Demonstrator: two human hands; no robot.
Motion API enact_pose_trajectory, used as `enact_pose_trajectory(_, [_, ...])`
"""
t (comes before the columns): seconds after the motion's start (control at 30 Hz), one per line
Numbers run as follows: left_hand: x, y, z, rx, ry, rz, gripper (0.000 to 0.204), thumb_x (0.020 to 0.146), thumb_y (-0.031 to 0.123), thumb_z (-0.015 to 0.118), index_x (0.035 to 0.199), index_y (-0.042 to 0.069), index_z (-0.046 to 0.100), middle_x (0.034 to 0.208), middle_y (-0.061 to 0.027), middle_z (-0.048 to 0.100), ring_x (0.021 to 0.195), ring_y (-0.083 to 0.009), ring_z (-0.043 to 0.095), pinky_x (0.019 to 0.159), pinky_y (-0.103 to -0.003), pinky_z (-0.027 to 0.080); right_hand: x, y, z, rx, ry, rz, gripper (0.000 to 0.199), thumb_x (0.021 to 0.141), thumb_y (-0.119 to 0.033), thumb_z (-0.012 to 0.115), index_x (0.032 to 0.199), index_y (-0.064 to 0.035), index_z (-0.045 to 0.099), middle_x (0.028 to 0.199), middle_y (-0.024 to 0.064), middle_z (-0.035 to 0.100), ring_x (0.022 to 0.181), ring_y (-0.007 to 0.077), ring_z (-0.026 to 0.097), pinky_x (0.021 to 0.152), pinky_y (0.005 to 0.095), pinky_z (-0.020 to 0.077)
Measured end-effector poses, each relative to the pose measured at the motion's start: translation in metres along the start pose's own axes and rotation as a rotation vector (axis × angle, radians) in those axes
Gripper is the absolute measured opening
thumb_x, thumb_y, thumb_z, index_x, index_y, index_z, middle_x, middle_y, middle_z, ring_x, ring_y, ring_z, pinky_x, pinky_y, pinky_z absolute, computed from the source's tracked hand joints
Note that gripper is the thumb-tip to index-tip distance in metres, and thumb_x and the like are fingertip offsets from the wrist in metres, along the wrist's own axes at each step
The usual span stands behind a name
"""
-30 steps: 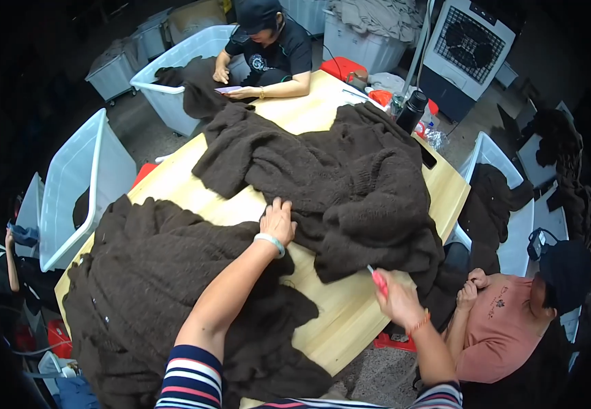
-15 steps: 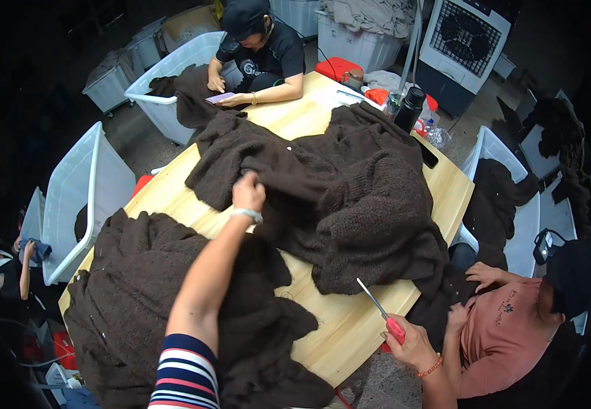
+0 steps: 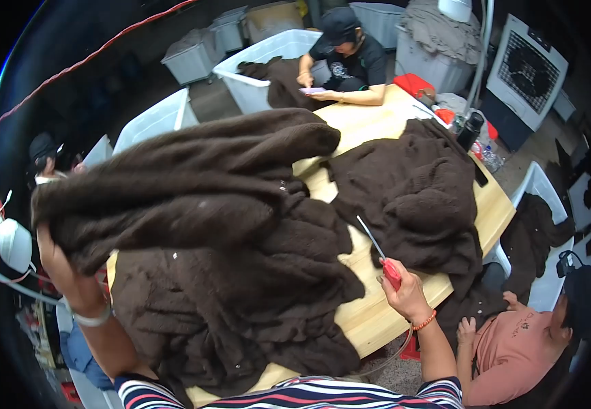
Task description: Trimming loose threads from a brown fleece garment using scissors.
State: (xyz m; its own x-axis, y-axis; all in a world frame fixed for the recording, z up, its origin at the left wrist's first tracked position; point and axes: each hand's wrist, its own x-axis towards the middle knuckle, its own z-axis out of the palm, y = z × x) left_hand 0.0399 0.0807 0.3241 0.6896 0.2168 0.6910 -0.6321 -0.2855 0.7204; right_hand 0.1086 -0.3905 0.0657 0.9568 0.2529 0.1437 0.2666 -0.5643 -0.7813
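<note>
While the dark brown fleece garment [image 3: 193, 184] hung lifted above the wooden table [image 3: 377, 313], its long axis ran from lower left to upper right, with one rolled end pointing toward the far side of the table and the other bunched at the left hand [image 3: 60, 262]. That left hand was raised at the left edge of the view and closed on the cloth's near end, its fingers buried in the fleece, a pale band on the wrist. Beneath the lifted piece a second heap of the same brown fleece [image 3: 241, 313] lay spread over the near part of the table. The right hand [image 3: 404, 293] was curled tight about the red handle of a thin metal tool [image 3: 377, 249], whose slim shaft pointed up and to the left, toward the fleece. Another brown pile [image 3: 411, 198] lay on the right half of the table. At the far end a person in a dark top [image 3: 350, 54] sat bent over something small, beside a white bin [image 3: 261, 68]. At lower right sat a person in a salmon shirt [image 3: 513, 347].
</note>
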Motion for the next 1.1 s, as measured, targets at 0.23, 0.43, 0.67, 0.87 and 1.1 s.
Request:
enact_pose_trajectory(0.23, [-0.225,-0.033,-0.279,0.458,0.552,-0.638,0.026,0.092,0.005,0.049,0.117,0.000,0.058,0.111,-0.0092,0.063,0.095,-0.0187,0.063,0.083,-0.032,0.053,0.012,-0.046,0.052,0.008,-0.141,-0.065,0.036,0.086,-0.016,0.068,0.119,-0.0052,0.058,0.094,0.0217,0.067,0.089,0.0408,0.065,0.076,0.0427,0.0514])
enact_pose_trajectory(0.43, [-0.166,-0.072,-0.103,0.804,0.166,-0.392,0.033,0.085,0.003,0.063,0.118,0.000,0.059,0.113,-0.0110,0.060,0.108,-0.0218,0.058,0.094,-0.033,0.046,0.004,-0.050,0.072,-0.032,-0.129,-0.143,0.037,0.086,-0.020,0.069,0.119,-0.0067,0.059,0.101,0.0204,0.068,0.090,0.0405,0.065,0.078,0.0445,0.0531])
enact_pose_trajectory(0.67, [-0.054,-0.180,0.040,1.066,-0.373,-0.046,0.069,0.075,0.018,0.076,0.136,0.008,0.045,0.126,-0.0179,0.051,0.117,-0.0365,0.049,0.095,-0.046,0.044,-0.016,-0.055,0.058,-0.074,-0.151,-0.094,0.036,0.086,-0.020,0.069,0.118,-0.0072,0.059,0.100,0.0196,0.068,0.091,0.0400,0.065,0.078,0.0448,0.0530])
enact_pose_trajectory(0.87, [-0.038,-0.174,0.044,0.596,-0.497,-0.003,0.032,0.072,-0.007,0.056,0.100,0.004,0.066,0.095,-0.0142,0.065,0.088,-0.0326,0.062,0.080,-0.038,0.050,-0.031,-0.041,0.030,-0.087,-0.103,0.000,0.035,0.086,-0.018,0.068,0.117,-0.0073,0.059,0.098,0.0190,0.068,0.090,0.0396,0.066,0.077,0.0437,0.0529])
enact_pose_trajectory(1.1, [-0.138,-0.029,-0.030,0.600,-0.855,-0.548,0.037,0.066,-0.009,0.056,0.096,0.007,0.070,0.081,-0.0117,0.057,0.076,-0.0301,0.059,0.069,-0.037,0.048,-0.024,-0.051,0.027,-0.045,-0.129,-0.030,0.036,0.084,-0.012,0.069,0.118,-0.0019,0.060,0.088,0.0214,0.067,0.086,0.0394,0.066,0.072,0.0399,0.0517])
